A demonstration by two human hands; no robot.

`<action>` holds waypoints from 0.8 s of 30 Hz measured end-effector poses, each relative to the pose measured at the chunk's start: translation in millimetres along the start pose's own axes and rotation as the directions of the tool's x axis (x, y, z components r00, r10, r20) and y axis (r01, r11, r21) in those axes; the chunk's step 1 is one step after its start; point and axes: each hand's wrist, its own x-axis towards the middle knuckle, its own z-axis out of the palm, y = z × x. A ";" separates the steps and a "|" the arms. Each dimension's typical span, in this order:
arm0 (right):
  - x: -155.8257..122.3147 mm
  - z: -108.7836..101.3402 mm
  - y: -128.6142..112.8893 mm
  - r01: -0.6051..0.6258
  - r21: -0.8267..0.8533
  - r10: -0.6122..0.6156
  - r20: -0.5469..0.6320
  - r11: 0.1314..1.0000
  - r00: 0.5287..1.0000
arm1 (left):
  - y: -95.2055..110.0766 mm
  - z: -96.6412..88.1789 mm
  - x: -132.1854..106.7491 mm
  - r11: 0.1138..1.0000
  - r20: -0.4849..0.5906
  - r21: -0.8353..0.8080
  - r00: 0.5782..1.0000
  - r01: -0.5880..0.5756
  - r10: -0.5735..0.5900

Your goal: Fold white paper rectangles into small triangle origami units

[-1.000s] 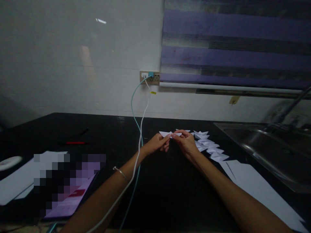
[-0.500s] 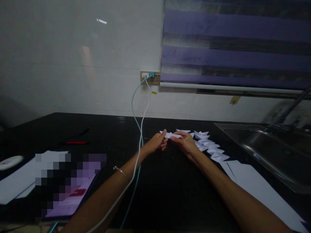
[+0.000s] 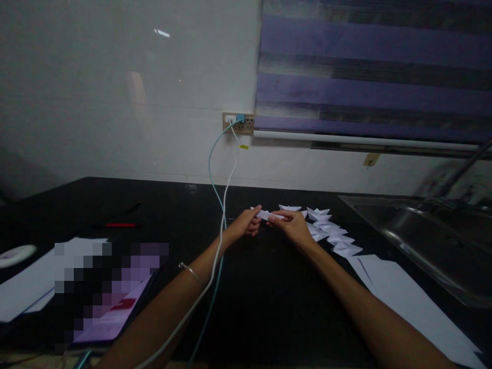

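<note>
Pinching opposite ends of a small, boat-shaped white paper fold near the frame's centre, the left hand and right hand probably steady it between them. Pointed white paper boats cluster right of centre, seemingly aside to leave working room.

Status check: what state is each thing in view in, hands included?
Left hand: pinching one end of held paper
Right hand: pinching its other end
Held paper: folded
Folded papers: grouped on counter
White sheets: lying flat, overlapping
White cable: plugged in
Teal cable: plugged in
Blind: hanging down
</note>
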 end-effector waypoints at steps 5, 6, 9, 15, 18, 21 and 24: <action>-0.8 -0.4 2.7 0.039 0.007 -0.039 0.057 0.999 0.998 | 1.2 -2.4 -0.8 0.996 0.037 -0.086 0.999 0.006 -0.003; -0.8 -0.8 2.9 0.046 0.003 -0.046 0.058 0.999 0.997 | 1.6 -2.5 -0.9 0.995 0.049 -0.095 0.999 0.015 -0.010; -1.1 -2.4 1.9 0.065 -0.026 -0.063 0.058 0.998 0.996 | 2.2 -3.2 -0.8 0.996 0.064 -0.081 0.997 0.038 -0.033; -4.5 -3.4 -7.1 0.253 -0.304 -0.240 0.082 0.918 0.967 | 3.8 -2.2 -2.8 1.000 0.045 -0.012 0.999 -0.015 0.016; -6.9 -1.4 -10.3 0.353 -0.375 -0.332 0.120 0.857 0.936 | 6.3 2.0 -5.7 0.995 0.023 0.081 0.998 -0.055 0.054; -7.1 -0.3 -9.8 0.446 -0.441 -0.414 0.173 0.779 0.894 | 9.4 6.6 -8.9 0.983 0.019 0.165 0.996 -0.084 0.082; -5.3 -1.8 -7.6 0.483 -0.496 -0.442 0.207 0.721 0.873 | 11.0 8.9 -10.7 0.963 0.005 0.255 0.996 -0.092 0.094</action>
